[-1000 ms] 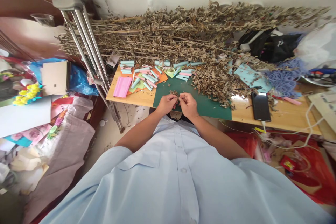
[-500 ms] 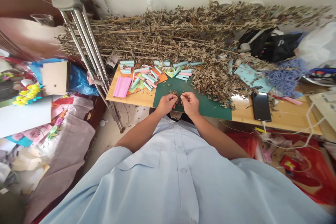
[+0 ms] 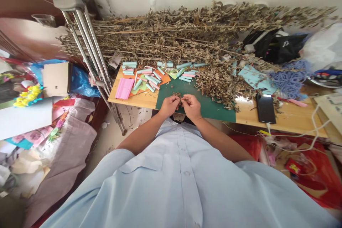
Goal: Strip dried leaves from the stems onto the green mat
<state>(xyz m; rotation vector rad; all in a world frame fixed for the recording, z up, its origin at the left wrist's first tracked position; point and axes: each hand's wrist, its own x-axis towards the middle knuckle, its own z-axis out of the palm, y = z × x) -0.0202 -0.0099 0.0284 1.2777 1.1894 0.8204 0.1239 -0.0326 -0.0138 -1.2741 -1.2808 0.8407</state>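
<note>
Both of my hands are pinched over the front of the green cutting mat [image 3: 213,109], their fingertips meeting. My left hand [image 3: 170,106] is closed on a small brownish bit that looks like dried leaf. My right hand [image 3: 192,107] pinches at the same bit from the other side. Just beyond the left fingers is a little clump of dried leaf [image 3: 176,94]. A larger heap of crumpled dried leaves [image 3: 219,83] covers the mat's right part. Behind the mat lie several rolled blue and pink paper tubes [image 3: 152,79].
Long bundles of dried stalks [image 3: 165,39] stretch along the wall. Metal crutches [image 3: 91,46] lean at the left. A pink folded sheet [image 3: 124,88] lies on the table's left end. A cabled phone [image 3: 266,109], blue paper [image 3: 258,78] and purple cord [image 3: 291,76] are at the right.
My right hand has moved slightly left, so its fingertips now meet those of my left hand. The left hand has hardly moved.
</note>
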